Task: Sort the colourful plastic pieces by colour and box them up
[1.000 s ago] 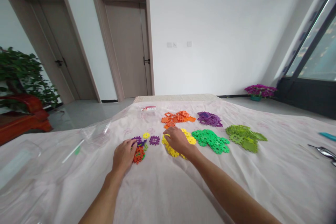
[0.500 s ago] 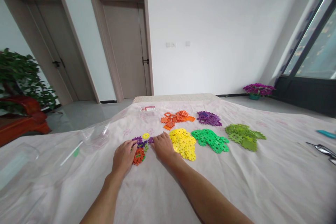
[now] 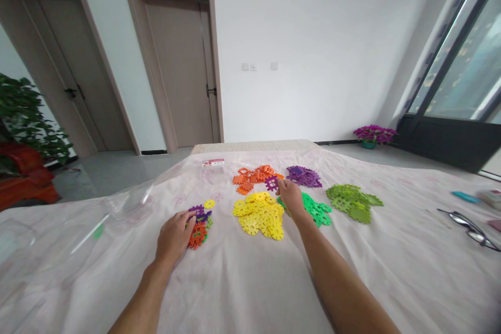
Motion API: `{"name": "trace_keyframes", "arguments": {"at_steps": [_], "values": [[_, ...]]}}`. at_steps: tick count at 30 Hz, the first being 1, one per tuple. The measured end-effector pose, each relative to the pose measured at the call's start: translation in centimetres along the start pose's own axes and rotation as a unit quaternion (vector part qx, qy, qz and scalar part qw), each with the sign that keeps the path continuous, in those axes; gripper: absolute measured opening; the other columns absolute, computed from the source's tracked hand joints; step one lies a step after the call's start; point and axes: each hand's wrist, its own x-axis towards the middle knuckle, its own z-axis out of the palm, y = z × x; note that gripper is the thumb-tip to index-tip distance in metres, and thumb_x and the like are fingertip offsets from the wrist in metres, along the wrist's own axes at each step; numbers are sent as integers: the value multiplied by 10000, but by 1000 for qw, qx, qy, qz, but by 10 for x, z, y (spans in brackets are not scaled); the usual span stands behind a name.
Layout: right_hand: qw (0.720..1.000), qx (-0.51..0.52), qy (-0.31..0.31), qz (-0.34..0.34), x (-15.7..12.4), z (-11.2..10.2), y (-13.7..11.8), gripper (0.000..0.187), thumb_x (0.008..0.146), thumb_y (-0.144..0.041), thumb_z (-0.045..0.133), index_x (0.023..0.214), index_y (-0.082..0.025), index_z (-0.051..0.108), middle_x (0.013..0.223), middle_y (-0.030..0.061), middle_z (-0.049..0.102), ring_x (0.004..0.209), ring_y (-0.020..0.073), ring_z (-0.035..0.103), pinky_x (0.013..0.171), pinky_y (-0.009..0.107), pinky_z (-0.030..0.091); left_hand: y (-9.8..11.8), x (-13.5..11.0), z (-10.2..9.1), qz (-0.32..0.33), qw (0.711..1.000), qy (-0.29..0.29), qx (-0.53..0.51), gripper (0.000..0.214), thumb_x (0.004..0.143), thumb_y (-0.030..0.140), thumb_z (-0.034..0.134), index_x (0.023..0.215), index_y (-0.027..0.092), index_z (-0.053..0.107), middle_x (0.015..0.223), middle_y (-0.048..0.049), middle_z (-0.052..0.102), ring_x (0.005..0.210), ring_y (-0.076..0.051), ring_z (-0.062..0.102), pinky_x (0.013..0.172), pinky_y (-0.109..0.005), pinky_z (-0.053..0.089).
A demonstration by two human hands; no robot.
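Note:
Between the fingertips of my right hand [image 3: 291,198] is a purple square lattice building piece [image 3: 271,183], held above the gap between the orange and yellow piles. My left hand [image 3: 175,235] lies on the cloth with its fingers stretched out, touching the left edge of a small mixed pile. That pile has an orange lattice piece [image 3: 198,235], purple pieces [image 3: 198,210] and a yellow disc [image 3: 209,203] at its top. Close by my right hand are the yellow disc pile [image 3: 260,216], the green disc pile [image 3: 317,211], the orange pile [image 3: 254,176] and the purple pile [image 3: 304,176].
A light green pile [image 3: 354,202] lies farther right. Glasses [image 3: 469,227] and a blue object [image 3: 465,197] are at the table's right side. Clear plastic containers [image 3: 129,201] stand on the left. A small red and white card [image 3: 213,163] lies at the back of the cloth [image 3: 242,292].
My right hand has moved right and away from the mixed pile, over the yellow pile, with a purple piece in its fingers. My left hand stays beside the mixed pile.

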Motion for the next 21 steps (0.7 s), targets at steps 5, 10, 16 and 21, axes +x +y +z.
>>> {"name": "trace_keyframes", "arguments": {"at_steps": [5,10,16,21], "values": [[933,313,80,159,18,-12,38,285,879,-376,481,1006,-157,613,966,106,718,665,153,656,557,246,524,0,-1,0,6,1000,0,-3,410,981,405,355,1181,243,675,1270,-50,667,1187,-203,595,1039,-344,415],[940,300,95,131,15,-2,36,548,792,-277,566,1323,-151,511,1087,112,709,780,171,684,587,244,554,0,-1,1,2,1000,1,1,405,981,403,354,1164,250,682,1267,-47,670,1175,-204,604,1030,-346,420],[993,120,6,-13,-9,26,0,409,869,-215,394,1184,-184,653,1057,70,734,843,180,693,781,309,561,2,-1,0,5,1000,6,0,400,976,395,372,1166,241,687,1267,-58,671,1172,-216,604,1038,-360,419],[979,28,-104,-171,-51,56,-40,351,886,-155,436,1086,-233,714,1090,40,739,1024,197,663,945,318,497,11,-3,-2,14,1000,-1,-17,384,980,402,389,1177,250,682,1273,-47,672,1185,-207,598,1051,-349,413]]}}
